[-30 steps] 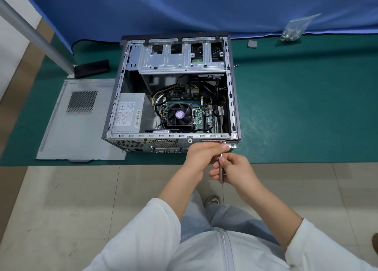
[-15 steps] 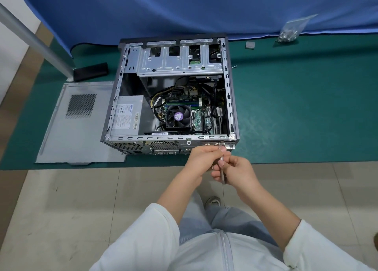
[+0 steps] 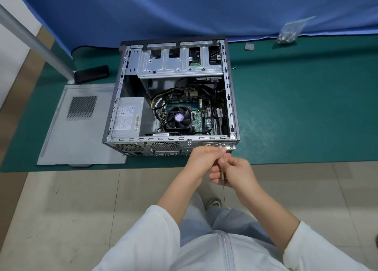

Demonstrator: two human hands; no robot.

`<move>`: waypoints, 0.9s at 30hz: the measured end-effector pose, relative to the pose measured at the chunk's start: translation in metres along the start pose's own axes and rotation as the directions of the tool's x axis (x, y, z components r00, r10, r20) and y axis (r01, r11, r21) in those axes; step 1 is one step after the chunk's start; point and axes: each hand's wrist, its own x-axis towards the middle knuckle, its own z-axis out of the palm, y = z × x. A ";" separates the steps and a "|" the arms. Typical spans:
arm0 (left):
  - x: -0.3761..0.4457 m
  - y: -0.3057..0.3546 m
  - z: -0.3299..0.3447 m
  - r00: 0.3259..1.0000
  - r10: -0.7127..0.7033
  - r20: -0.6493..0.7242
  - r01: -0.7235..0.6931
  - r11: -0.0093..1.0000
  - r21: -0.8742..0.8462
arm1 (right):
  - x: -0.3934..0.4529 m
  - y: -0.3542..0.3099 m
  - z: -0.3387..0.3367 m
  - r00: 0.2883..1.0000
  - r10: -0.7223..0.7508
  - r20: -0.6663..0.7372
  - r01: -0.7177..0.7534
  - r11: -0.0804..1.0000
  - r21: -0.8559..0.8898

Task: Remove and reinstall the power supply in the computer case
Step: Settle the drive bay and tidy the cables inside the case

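The open computer case [image 3: 231,98] lies on its side on the green mat, rear panel toward me. The grey power supply [image 3: 127,118] sits inside at the near left corner, label up. In front of the case's near right corner, my right hand [image 3: 235,173] grips a thin metal screwdriver [image 3: 222,173] that points up at the rear panel. My left hand [image 3: 201,160] pinches the tool's upper end, right at the panel edge. The tip is hidden by my fingers.
The removed side panel [image 3: 77,131] lies flat left of the case. A black bar [image 3: 92,76] and a metal pole [image 3: 34,43] stand at the back left. A bag of screws [image 3: 288,34], a small grey square [image 3: 249,46] and a loose screw [image 3: 233,67] lie on the mat [image 3: 306,107].
Both hands stay at the case's near right corner on the screwdriver with only slight shifts. The view has moved a little.
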 end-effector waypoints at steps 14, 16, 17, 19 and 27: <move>0.004 -0.002 0.005 0.983 0.081 -0.162 -0.070 0.995 0.073 | 0.004 0.010 -0.004 0.993 -0.084 -0.083 0.084 0.996 -0.001; 0.003 0.001 0.003 0.999 0.011 -0.041 -0.011 1.000 0.006 | 0.006 0.011 -0.001 0.996 -0.069 -0.058 0.070 0.998 0.006; 0.003 0.002 0.002 1.000 -0.018 -0.002 0.018 1.000 -0.015 | 0.006 0.011 0.000 0.997 -0.064 -0.052 0.065 0.998 0.009; 0.003 0.004 0.004 0.999 -0.041 -0.003 0.040 0.998 -0.051 | 0.007 0.011 0.001 0.998 -0.055 -0.041 0.055 0.998 0.004; 0.007 -0.004 0.014 0.954 0.064 -0.292 -0.058 0.998 0.030 | 0.007 0.016 -0.005 0.987 -0.131 -0.095 0.124 0.989 -0.076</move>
